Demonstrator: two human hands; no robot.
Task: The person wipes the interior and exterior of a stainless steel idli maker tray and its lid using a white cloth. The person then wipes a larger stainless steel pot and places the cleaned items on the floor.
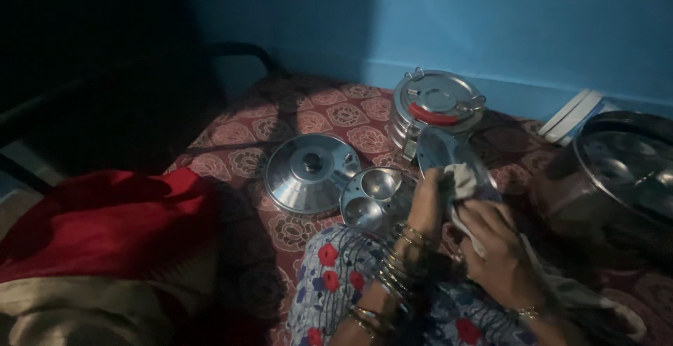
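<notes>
My left hand [426, 202] holds a round steel plate [440, 148] tilted upright by its lower edge. My right hand [499, 251] presses a pale cloth [463, 181] against the plate's face. Several bangles circle my left wrist. Just left of the hands lies a steel tray with round hollows [370, 199]. A domed steel lid with a knob [308, 172] rests flat on the patterned red mat [280, 118] beside it.
A stacked steel container with a clasped lid [434, 104] stands behind the hands. A large steel pot [620, 171] sits at the right. Red and beige fabric [98, 227] lies at the left. A blue wall [505, 23] closes the back.
</notes>
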